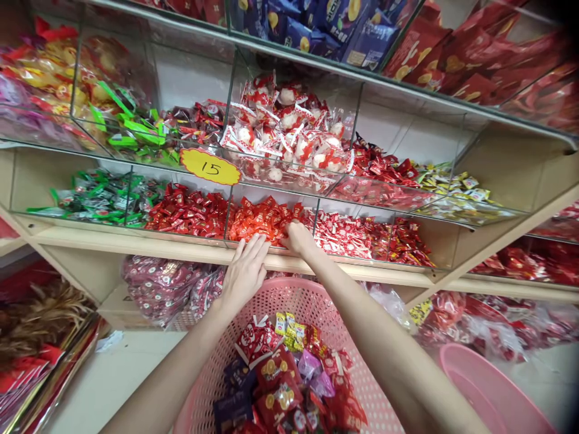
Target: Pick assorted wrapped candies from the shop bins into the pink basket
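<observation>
My left hand (244,268) lies with its fingers stretched out over the front edge of the lower shelf, fingertips at the bin of orange-red wrapped candies (257,218). At the right side of the same bin, my right hand (298,237) has its fingers curled down among the candies; whatever they hold is hidden. Below both forearms stands a pink perforated basket (312,295) containing red, blue, purple and yellow packets (278,367).
Clear dividers split the shelves into bins of green (97,193), red (190,211) and red-and-white candies (344,232). A yellow price tag (210,166) reads 15. Bagged candies (158,283) sit under the shelf. Another pink basket (488,386) is at lower right.
</observation>
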The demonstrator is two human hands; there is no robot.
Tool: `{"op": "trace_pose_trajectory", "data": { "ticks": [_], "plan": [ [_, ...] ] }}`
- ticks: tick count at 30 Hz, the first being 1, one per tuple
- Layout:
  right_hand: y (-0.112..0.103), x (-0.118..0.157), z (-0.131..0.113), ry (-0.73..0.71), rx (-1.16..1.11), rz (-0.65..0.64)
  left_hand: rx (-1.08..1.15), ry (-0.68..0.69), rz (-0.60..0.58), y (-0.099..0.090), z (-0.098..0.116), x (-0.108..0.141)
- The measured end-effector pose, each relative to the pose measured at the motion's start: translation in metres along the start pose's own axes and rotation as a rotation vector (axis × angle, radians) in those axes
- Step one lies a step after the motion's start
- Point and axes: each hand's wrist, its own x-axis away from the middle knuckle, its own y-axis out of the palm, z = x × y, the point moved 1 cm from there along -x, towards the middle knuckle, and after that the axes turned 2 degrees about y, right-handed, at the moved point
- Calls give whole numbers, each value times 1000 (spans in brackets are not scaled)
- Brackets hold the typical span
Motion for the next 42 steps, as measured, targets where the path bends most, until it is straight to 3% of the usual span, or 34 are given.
{"op": "trace_pose_trajectory", "data": {
  "ticks": [6,11,16,18,21,27,32,37,39,42],
  "plan": [
    [3,1,1,8,-75,77,-4,-9,-5,1,0,0],
    [1,8,3,-61,-303,316,-18,0,-13,1,-1,0],
    [-14,54,5,-187,-588,525,0,0,-19,-1,-1,-2],
    [-14,85,10,-221,-704,488,10,7,-14,-1,-1,-3],
    [-2,136,25,-178,-819,338,25,18,-12,-1,-1,-3],
    [34,209,65,10,-659,227,16,26,-11,1,-2,-4],
    [35,237,76,-50,-526,213,30,8,5,2,0,-4],
    [29,247,81,-61,-517,221,43,-3,10,2,1,-5],
    [31,248,85,-58,-526,139,33,-1,5,2,1,-4],
    [41,253,90,-28,-512,-103,26,-4,-4,1,2,-4]
  ]
}}
